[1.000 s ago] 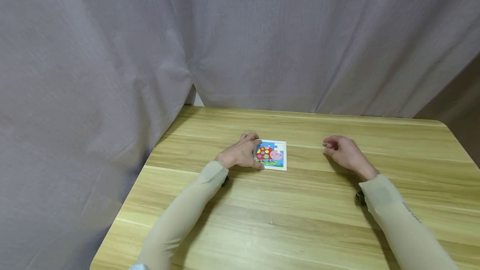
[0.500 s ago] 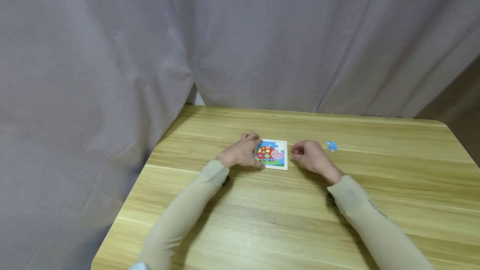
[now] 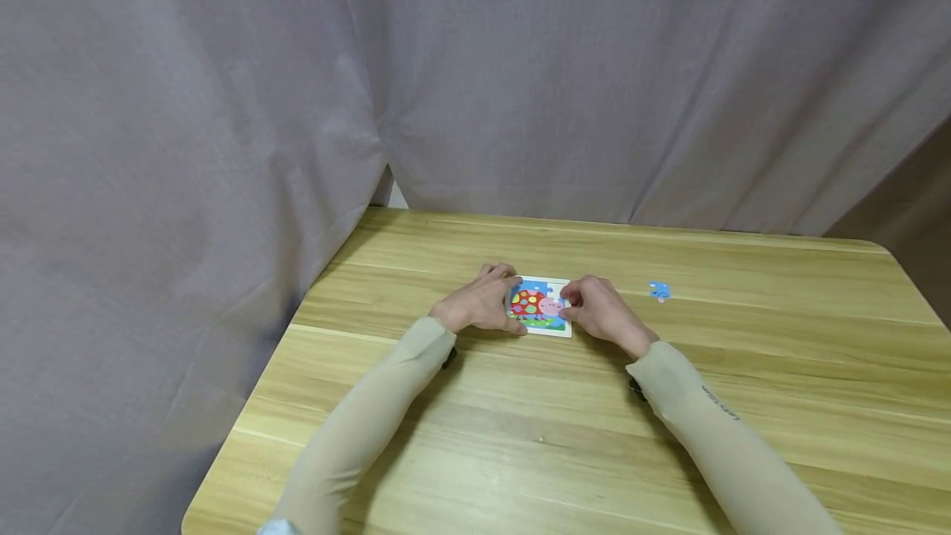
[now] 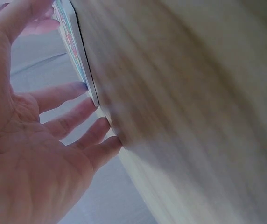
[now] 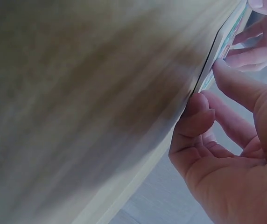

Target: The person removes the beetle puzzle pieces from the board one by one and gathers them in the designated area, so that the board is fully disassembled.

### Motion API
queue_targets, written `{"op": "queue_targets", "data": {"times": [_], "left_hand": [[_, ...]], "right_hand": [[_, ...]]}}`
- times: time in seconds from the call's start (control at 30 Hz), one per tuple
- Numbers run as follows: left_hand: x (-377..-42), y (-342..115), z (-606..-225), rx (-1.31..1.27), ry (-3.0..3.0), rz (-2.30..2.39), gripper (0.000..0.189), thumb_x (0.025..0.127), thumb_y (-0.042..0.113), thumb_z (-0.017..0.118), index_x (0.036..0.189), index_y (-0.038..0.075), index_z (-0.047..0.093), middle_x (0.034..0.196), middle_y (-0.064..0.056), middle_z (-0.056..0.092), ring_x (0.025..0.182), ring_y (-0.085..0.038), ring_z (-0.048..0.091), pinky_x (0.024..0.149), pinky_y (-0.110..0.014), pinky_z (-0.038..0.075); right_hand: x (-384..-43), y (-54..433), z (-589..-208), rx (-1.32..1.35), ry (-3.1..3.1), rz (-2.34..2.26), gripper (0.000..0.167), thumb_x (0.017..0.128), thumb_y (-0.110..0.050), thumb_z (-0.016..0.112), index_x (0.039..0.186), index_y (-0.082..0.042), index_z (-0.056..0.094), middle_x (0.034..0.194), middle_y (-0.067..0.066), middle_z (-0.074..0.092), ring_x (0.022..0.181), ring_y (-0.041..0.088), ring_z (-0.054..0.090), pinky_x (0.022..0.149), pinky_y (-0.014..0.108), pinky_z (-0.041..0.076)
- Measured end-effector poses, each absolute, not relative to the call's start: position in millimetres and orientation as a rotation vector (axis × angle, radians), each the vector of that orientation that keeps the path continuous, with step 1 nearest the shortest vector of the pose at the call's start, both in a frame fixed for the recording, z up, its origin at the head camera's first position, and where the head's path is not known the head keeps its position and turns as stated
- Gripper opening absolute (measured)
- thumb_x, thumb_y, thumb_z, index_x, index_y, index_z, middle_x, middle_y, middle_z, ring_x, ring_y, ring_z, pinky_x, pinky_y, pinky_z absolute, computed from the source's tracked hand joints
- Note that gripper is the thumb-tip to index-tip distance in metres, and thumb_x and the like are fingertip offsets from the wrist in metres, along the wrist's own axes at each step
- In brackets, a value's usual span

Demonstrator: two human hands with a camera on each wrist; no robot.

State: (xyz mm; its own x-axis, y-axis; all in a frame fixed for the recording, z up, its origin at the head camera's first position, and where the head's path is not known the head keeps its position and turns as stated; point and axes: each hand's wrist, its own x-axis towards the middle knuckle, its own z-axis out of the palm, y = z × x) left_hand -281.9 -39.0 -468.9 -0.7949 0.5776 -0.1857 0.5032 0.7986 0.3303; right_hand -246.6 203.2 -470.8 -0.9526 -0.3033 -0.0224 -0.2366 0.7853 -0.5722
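I am counting the clock from the puzzle, in the head view. A grey curtain (image 3: pixel 223 147) is hanging from 10 round to 1 o'clock, behind the wooden desk (image 3: pixel 483 452). A beige sleeve (image 3: pixel 367 419) is lying toward 8 o'clock, and out of it the left hand (image 3: pixel 479 304) is showing. This hand is resting at the 9 o'clock side of the picture puzzle (image 3: pixel 531 304) — its grip is spreading wide, not clenched, and is touching the edge.

The puzzle is lying flat near the middle of the desk, showing a red spotted body and a pink face inside a white frame (image 3: pixel 548 333). Near its 1 o'clock corner a pale gap (image 3: pixel 555 291) is showing.

The right hand (image 3: pixel 605 310) is bending its thumb and index finger together at the 3 o'clock edge — whether this grip is pinching a piece, I cannot tell. Past this hand, toward 3 o'clock, a loose blue piece (image 3: pixel 659 291) is lying on the desk. A second sleeve (image 3: pixel 731 436), with dark lettering, is lying toward 4 o'clock.
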Motion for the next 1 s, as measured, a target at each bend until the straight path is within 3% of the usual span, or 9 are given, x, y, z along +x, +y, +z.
{"op": "queue_targets", "data": {"times": [0.27,0.77,1.0], "left_hand": [[-280.9,-40.5,-466.7,0.871,2.661,0.413,0.073,0.094,0.049,0.085,0.160,0.032,0.057,0.177,-0.010,0.033,0.162,-0.034,0.031,0.125,-0.056,0.049],[-280.0,-39.7,-467.7,0.884,2.670,0.396,0.067,0.094,0.050,0.085,0.156,0.035,0.062,0.175,-0.013,0.036,0.160,-0.035,0.034,0.125,-0.055,0.050],[-279.2,-39.1,-467.6,0.880,2.679,0.380,0.066,0.094,0.051,0.085,0.154,0.033,0.064,0.174,-0.012,0.037,0.159,-0.035,0.035,0.124,-0.055,0.051]], "right_hand": [[-246.0,201.2,-470.1,-0.469,2.881,-0.868,0.026,0.099,-0.003,0.075,0.121,0.011,0.076,0.112,0.025,0.075,0.103,0.033,0.069,0.095,0.054,0.061],[-245.9,198.1,-469.3,-0.447,2.836,-0.784,0.019,0.104,-0.005,0.068,0.118,0.009,0.067,0.111,0.020,0.064,0.098,0.029,0.058,0.089,0.046,0.054],[-242.5,195.8,-469.5,-0.453,2.833,-0.829,0.020,0.103,-0.004,0.070,0.118,0.008,0.067,0.109,0.019,0.066,0.098,0.028,0.060,0.090,0.046,0.055]]}}
